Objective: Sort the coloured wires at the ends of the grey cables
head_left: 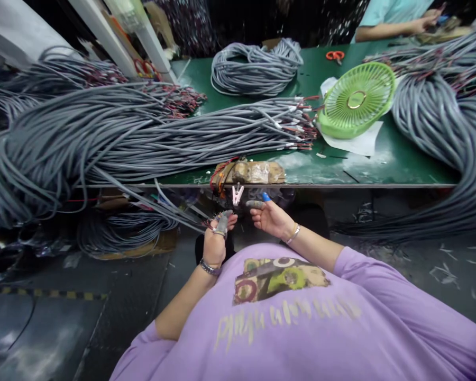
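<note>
My left hand (215, 244) is closed around the ends of several grey cables (182, 216) that run down from the table edge. Grey wrapping covers its thumb, and thin dark wire ends stick out by it. Just to the right, my right hand (275, 219) has its fingers loosely apart, and I see nothing in them. One of its fingertips wears a blue cover, another a grey wrap. Between and above both hands, a pale pink clip (237, 195) hangs at the table edge, below a taped cardboard block (257, 172) with red and orange wires.
Grey cable bundles (206, 135) cover the left of the green table (412, 166); a coil (254, 69) lies behind. At right are a green fan (351, 103), orange-handled scissors (335, 55) and more cables (440, 116). Another person's arm (392, 30) rests at the far side.
</note>
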Motion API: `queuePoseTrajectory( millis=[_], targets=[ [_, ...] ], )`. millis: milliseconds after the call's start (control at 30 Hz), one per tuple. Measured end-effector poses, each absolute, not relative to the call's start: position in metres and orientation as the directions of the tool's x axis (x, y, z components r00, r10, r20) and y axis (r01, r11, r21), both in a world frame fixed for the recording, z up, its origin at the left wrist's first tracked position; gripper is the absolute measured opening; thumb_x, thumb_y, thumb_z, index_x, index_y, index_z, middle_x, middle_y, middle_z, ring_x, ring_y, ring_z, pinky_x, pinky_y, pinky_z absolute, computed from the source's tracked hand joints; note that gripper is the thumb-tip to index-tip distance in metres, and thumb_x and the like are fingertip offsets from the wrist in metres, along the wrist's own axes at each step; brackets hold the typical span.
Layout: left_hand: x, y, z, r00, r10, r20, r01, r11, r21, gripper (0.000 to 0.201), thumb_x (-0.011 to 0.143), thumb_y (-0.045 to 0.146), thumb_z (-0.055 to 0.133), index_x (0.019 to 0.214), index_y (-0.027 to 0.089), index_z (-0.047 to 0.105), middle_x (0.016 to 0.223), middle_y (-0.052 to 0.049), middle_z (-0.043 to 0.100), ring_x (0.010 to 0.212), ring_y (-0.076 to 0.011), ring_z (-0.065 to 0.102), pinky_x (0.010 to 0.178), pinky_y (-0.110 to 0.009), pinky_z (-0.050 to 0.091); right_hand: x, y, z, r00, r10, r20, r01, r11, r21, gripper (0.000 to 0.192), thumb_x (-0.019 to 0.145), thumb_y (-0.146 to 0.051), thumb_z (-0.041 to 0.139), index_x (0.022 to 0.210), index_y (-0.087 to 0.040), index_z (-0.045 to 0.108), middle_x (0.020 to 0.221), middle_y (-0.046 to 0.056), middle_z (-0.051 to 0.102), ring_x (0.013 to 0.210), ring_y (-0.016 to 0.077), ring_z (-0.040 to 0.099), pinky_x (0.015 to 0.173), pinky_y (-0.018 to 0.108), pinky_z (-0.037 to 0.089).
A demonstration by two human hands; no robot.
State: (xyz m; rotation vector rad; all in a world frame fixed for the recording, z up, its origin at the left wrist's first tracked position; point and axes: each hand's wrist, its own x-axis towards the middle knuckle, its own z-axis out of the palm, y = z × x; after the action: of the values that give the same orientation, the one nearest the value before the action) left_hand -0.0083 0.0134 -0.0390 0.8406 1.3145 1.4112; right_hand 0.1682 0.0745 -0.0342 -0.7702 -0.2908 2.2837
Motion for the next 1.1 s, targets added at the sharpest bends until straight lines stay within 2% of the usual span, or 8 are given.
queuePoseTrajectory(
  millis=[267, 433, 567, 667, 733, 833, 933, 1100],
  targets=[
    [-0.005, 0.000, -0.039, -0.439, 0.896, -0.063, -0.200, -0.029, 0.979, 0.035, 0.083, 0.042, 0.064, 0.108, 0.018, 0.066, 0.104, -0.010, 0.073, 0.081, -0.0143, 0.069, 0.056, -0.019, 0.039, 0.185, 0.055, -0.036, -0.682, 0.679, -0.270, -0.557, -0.723, -0.409, 0.044, 0.091, -0.057, 0.046, 0.101, -0.018, 0.062, 0.067, -0.003, 0.051, 0.052, 0.0077, 0.041, 0.051, 0.020, 0.035],
    [0.000, -0.013, -0.022, -0.550, 0.826, 0.126, -0.074, -0.199, 0.977, 0.029, 0.084, 0.040, 0.062, 0.101, 0.017, 0.068, 0.091, -0.007, 0.073, 0.075, -0.0106, 0.066, 0.056, -0.017, 0.040, 0.189, 0.035, -0.029, -0.698, 0.709, -0.105, -0.508, -0.593, -0.625, 0.045, 0.081, -0.048, 0.065, 0.115, -0.019, 0.056, 0.074, -0.002, 0.058, 0.056, 0.0077, 0.042, 0.054, 0.021, 0.037],
    [0.009, -0.020, 0.010, -0.400, 0.905, 0.144, -0.178, -0.231, 0.956, 0.037, 0.081, 0.042, 0.067, 0.109, 0.018, 0.067, 0.106, -0.010, 0.073, 0.040, -0.0010, 0.044, 0.040, -0.018, 0.030, 0.183, 0.019, -0.015, -0.694, 0.713, 0.098, -0.417, -0.288, -0.862, 0.079, 0.079, -0.033, 0.070, 0.146, -0.022, 0.029, 0.081, -0.001, 0.062, 0.061, 0.0080, 0.048, 0.056, 0.020, 0.037],
    [0.019, -0.022, 0.036, -0.214, 0.971, 0.104, -0.271, -0.161, 0.949, 0.046, 0.079, 0.048, 0.068, 0.114, 0.019, 0.065, 0.110, -0.012, 0.072, 0.038, -0.0002, 0.038, 0.037, -0.018, 0.029, 0.174, 0.010, -0.001, -0.762, 0.599, 0.247, -0.332, -0.034, -0.943, 0.088, 0.079, -0.030, 0.068, 0.150, -0.021, 0.016, 0.084, -0.001, 0.060, 0.069, 0.0098, 0.054, 0.063, 0.021, 0.042],
    [0.025, -0.023, 0.050, -0.126, 0.992, 0.032, -0.311, -0.070, 0.948, 0.047, 0.081, 0.049, 0.066, 0.119, 0.021, 0.063, 0.107, -0.010, 0.073, 0.036, -0.0006, 0.035, 0.035, -0.017, 0.029, 0.169, 0.006, 0.009, -0.811, 0.514, 0.280, -0.161, 0.264, -0.951, 0.075, 0.080, -0.027, 0.064, 0.146, -0.018, 0.029, 0.086, 0.000, 0.060, 0.069, 0.0103, 0.054, 0.065, 0.023, 0.044],
    [0.030, -0.024, 0.059, -0.132, 0.991, 0.004, -0.271, -0.040, 0.962, 0.037, 0.079, 0.043, 0.069, 0.111, 0.025, 0.067, 0.083, 0.001, 0.074, 0.033, -0.0004, 0.029, 0.033, -0.016, 0.027, 0.165, 0.002, 0.023, -0.772, 0.591, 0.235, 0.232, 0.606, -0.761, 0.061, 0.077, -0.022, 0.061, 0.135, -0.017, 0.043, 0.089, 0.002, 0.063, 0.070, 0.0143, 0.056, 0.067, 0.026, 0.044],
    [0.031, -0.026, 0.057, -0.110, 0.994, 0.008, -0.206, -0.030, 0.978, 0.021, 0.078, 0.038, 0.071, 0.096, 0.028, 0.070, 0.081, 0.004, 0.072, 0.035, -0.0008, 0.027, 0.031, -0.016, 0.023, 0.165, -0.001, 0.031, -0.796, 0.574, 0.193, 0.286, 0.638, -0.715, 0.055, 0.078, -0.023, 0.060, 0.130, -0.014, 0.044, 0.097, 0.006, 0.064, 0.075, 0.0171, 0.059, 0.071, 0.028, 0.046],
    [0.025, -0.036, 0.045, 0.012, 0.997, -0.077, -0.123, 0.078, 0.989, 0.021, 0.077, 0.039, 0.072, 0.090, 0.024, 0.071, 0.068, 0.002, 0.064, 0.036, -0.0035, 0.028, 0.030, -0.019, 0.024, 0.158, -0.003, 0.022, -0.868, 0.480, 0.124, 0.056, 0.344, -0.937, 0.056, 0.071, -0.020, 0.077, 0.117, -0.015, 0.046, 0.101, 0.005, 0.061, 0.084, 0.0132, 0.060, 0.080, 0.022, 0.049]
  ],
)
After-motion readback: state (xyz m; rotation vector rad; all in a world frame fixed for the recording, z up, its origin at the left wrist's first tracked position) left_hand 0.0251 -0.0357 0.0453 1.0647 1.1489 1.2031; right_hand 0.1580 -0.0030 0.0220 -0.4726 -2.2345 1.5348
